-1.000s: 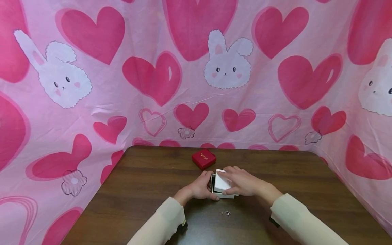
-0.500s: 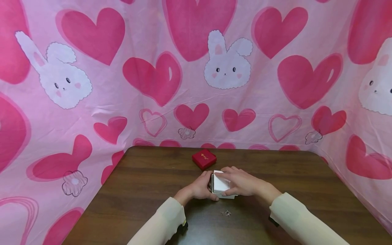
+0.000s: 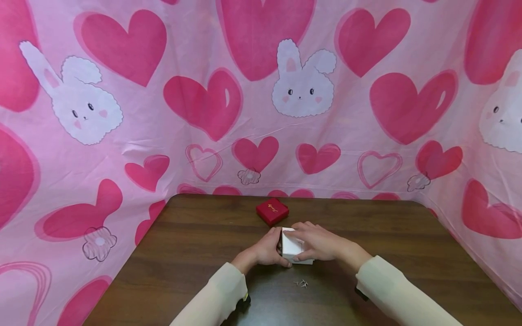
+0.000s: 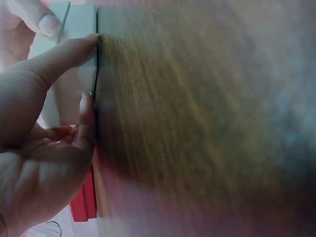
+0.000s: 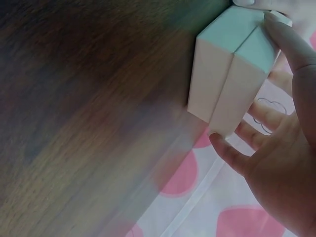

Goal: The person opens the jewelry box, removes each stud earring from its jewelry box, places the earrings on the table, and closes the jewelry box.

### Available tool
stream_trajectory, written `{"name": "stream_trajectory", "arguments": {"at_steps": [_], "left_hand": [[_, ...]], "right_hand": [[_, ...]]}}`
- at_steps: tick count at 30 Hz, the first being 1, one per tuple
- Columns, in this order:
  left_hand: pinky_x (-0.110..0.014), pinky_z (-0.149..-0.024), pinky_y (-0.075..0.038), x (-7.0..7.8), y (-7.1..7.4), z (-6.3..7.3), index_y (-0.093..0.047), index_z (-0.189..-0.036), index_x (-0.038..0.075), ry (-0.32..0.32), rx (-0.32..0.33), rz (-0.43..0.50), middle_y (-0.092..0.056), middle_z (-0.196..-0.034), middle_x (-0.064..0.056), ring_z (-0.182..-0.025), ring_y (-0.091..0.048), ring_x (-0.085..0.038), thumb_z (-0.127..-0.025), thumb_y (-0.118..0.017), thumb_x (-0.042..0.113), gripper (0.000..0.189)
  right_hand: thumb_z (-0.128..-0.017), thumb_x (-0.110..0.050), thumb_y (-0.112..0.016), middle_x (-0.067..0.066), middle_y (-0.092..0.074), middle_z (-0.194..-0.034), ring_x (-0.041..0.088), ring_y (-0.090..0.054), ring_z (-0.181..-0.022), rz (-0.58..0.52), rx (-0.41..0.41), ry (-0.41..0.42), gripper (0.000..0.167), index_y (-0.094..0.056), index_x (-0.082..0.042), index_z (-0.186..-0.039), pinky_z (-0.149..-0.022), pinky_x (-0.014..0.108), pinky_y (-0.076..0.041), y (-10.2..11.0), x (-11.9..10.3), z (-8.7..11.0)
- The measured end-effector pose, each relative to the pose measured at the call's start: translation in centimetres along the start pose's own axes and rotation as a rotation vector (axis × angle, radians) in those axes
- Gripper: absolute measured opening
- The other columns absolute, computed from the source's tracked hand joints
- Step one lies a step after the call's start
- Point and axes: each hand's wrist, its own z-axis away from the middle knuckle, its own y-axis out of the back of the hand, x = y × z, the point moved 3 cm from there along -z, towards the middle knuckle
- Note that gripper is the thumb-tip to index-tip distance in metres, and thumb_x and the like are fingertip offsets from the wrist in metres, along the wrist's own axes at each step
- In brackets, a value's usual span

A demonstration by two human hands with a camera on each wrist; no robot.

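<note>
A small white box stands on the table, its lower part (image 3: 305, 261) under a white lid (image 3: 291, 243). My left hand (image 3: 267, 249) holds the lower part from the left, with thumb and fingers on its sides in the left wrist view. My right hand (image 3: 320, 242) grips the lid from above and the right, thumb at its near side. In the right wrist view the lid (image 5: 239, 91) sits against the lower part (image 5: 210, 74), with a thin seam between them. The box's inside is hidden.
Several thin silvery pieces (image 3: 302, 284) lie on the brown wooden table (image 3: 195, 262), just on the near side of the box. A red square box (image 3: 272, 211) with gold lettering stands behind the hands. A pink heart-patterned cloth (image 3: 261, 122) hangs around the table.
My right hand has moved the lid left and down over the lower part, covering the dark opening that showed at its left. My left hand has stayed in place.
</note>
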Motion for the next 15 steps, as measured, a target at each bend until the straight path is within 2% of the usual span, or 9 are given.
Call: {"name": "stream_trajectory", "arguments": {"at_steps": [15], "left_hand": [[-0.034,-0.102,-0.045,-0.1,0.26,0.07,-0.038,-0.145,0.006,-0.005,-0.005,-0.006,-0.047,-0.127,-0.005,-0.11,-0.049,-0.017,-0.07,-0.096,0.027,0.097]], "right_hand": [[-0.088,-0.045,-0.079,0.008,-0.052,-0.143,0.022,-0.048,-0.118,-0.002,-0.004,0.0,0.074,-0.052,-0.016,-0.15,-0.096,0.051,-0.044,-0.57,0.18,-0.39]]}}
